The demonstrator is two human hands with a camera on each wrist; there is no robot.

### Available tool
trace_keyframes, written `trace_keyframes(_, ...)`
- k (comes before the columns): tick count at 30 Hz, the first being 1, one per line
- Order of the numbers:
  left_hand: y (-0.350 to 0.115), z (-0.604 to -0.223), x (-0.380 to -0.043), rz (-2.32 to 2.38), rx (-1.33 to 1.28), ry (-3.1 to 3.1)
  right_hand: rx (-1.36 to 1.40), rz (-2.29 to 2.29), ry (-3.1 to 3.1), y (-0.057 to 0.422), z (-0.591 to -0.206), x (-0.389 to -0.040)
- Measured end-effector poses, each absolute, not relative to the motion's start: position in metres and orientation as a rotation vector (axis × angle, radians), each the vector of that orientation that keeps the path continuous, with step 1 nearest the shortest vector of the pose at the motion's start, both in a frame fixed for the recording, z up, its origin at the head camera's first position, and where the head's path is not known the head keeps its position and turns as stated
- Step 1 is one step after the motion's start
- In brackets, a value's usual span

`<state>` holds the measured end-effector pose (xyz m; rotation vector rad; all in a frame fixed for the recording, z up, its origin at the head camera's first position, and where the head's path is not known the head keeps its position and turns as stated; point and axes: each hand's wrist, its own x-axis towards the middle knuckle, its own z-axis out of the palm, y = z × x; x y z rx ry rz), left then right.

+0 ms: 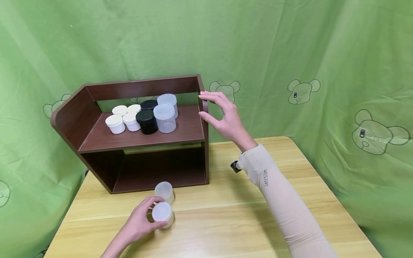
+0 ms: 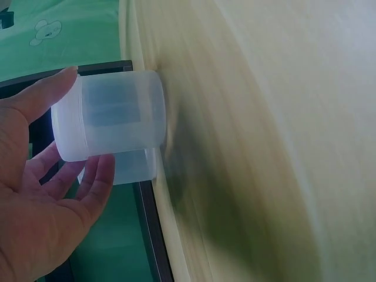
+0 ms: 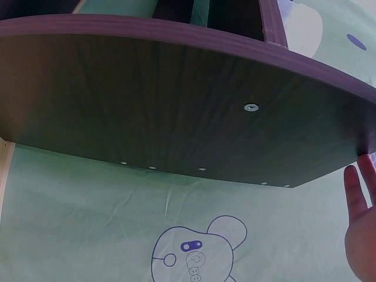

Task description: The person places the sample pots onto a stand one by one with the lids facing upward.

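A translucent plastic jar with a frosted lid (image 1: 162,212) stands on the table in front of the shelf. My left hand (image 1: 139,221) holds it around the lid, thumb on the near side and fingers behind; the left wrist view shows the thumb (image 2: 50,94) along the lid. Right behind it is a second translucent jar (image 1: 165,192), partly hidden. My right hand (image 1: 227,118) touches the upper front edge of the brown shelf's side panel (image 1: 204,104), thumb and fingers spread apart. In the right wrist view two fingers (image 3: 355,194) show beside the panel's outer face (image 3: 176,100).
On the upper board of the brown shelf (image 1: 190,132) several lidded jars stand in rows: white jars (image 1: 115,124) on the left, black jars (image 1: 147,122), then translucent jars (image 1: 166,120). The lower compartment (image 1: 161,165) lies below. A green curtain (image 1: 258,43) surrounds the wooden table (image 1: 232,211).
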<state>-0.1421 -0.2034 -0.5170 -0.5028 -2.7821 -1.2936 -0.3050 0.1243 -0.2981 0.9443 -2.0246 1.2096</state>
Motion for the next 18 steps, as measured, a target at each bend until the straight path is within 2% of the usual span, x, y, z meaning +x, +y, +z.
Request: trace_keyframes(18,-0.196,-0.493,-0.136,-1.108,-0.682,-2.79,0.95,1.223,-2.019,0.125,-0.298,-0.305)
